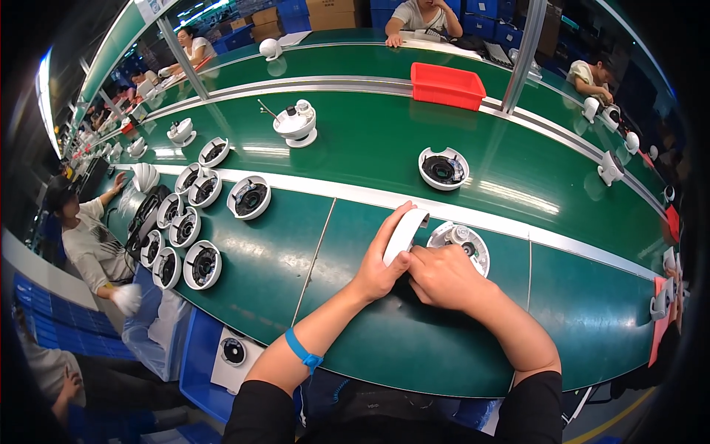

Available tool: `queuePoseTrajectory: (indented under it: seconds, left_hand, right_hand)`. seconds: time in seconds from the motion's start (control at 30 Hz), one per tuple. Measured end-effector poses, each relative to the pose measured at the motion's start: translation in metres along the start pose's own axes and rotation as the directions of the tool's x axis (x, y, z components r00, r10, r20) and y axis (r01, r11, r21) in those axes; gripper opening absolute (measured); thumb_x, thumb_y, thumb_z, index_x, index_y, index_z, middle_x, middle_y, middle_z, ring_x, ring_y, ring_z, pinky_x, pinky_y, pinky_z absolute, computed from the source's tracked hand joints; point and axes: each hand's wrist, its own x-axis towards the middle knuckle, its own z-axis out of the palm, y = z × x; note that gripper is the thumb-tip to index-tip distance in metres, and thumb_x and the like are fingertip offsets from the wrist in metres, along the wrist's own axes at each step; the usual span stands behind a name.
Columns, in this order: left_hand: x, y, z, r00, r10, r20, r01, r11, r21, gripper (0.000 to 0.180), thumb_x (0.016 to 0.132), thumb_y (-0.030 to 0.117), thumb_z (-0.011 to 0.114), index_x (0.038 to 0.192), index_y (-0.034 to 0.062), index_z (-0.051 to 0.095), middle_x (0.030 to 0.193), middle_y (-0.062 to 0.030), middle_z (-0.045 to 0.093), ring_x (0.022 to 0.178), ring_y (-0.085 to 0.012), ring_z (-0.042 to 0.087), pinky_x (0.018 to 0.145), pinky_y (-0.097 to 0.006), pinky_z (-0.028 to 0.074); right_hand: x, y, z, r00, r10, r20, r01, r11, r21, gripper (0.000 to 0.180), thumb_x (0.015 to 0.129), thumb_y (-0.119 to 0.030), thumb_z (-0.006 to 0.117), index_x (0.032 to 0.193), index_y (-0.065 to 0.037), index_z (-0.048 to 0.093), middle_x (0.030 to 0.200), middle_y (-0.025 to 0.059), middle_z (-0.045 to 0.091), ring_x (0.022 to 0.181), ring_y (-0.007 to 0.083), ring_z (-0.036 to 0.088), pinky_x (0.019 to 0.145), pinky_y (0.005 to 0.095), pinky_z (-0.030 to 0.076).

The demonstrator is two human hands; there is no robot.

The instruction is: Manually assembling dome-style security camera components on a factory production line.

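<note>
My left hand (376, 272) grips a white round housing (401, 240) by its rim and holds it tilted on edge above the green bench. Beside it, my right hand (450, 278) is closed, its fingertips bent in against the housing's inner side. What those fingers pinch, if anything, is hidden. Just beyond the right hand lies a white round base (481, 253) with a small white knob-like part on it, partly covered by the hand. A blue band (299, 348) circles my left wrist.
Several white housings with black insides (202, 265) stand at the left of the bench (274, 288). On the green conveyor (362, 148) are another housing (444, 169) and a white camera-like assembly (296, 124). A red bin (447, 85) stands beyond. A co-worker (96, 244) sits at left.
</note>
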Motion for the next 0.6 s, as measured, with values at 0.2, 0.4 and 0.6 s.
queuePoseTrajectory:
  seconds: [0.2,0.4,0.6]
  left_hand:
    - [-0.007,0.006,0.003,0.992,-0.126,-0.012,0.120,0.971,-0.204,0.078,0.105,0.057,0.048,0.161,0.0069,0.028,0.147,-0.0139,0.049,0.135,-0.0220,0.047,0.115,-0.035,0.034]
    - [-0.010,0.034,-0.001,0.995,-0.102,0.022,0.104,0.980,-0.167,0.094,0.099,0.068,0.049,0.161,0.0024,0.023,0.152,-0.0168,0.045,0.140,-0.0258,0.045,0.119,-0.039,0.031]
    - [-0.013,0.038,-0.007,0.997,-0.056,0.050,0.062,0.990,-0.125,0.097,0.096,0.067,0.055,0.160,0.0017,0.023,0.149,-0.0191,0.048,0.138,-0.0284,0.047,0.118,-0.040,0.033]
  right_hand:
    - [0.001,-0.015,-0.003,0.999,-0.045,-0.017,0.041,0.981,-0.190,0.015,0.076,-0.009,0.067,0.085,-0.002,0.058,0.076,0.0072,0.060,0.062,0.0228,0.064,0.051,0.0369,0.050]
    - [0.009,-0.026,-0.019,0.998,-0.065,0.000,0.065,0.991,-0.117,0.017,0.074,-0.009,0.068,0.086,-0.002,0.059,0.076,0.0078,0.060,0.063,0.0235,0.065,0.052,0.0372,0.050]
    - [0.018,-0.029,-0.024,0.995,-0.013,0.104,0.009,0.999,0.034,0.012,0.079,-0.008,0.065,0.088,-0.001,0.060,0.082,0.0116,0.066,0.069,0.0280,0.070,0.056,0.0400,0.054]
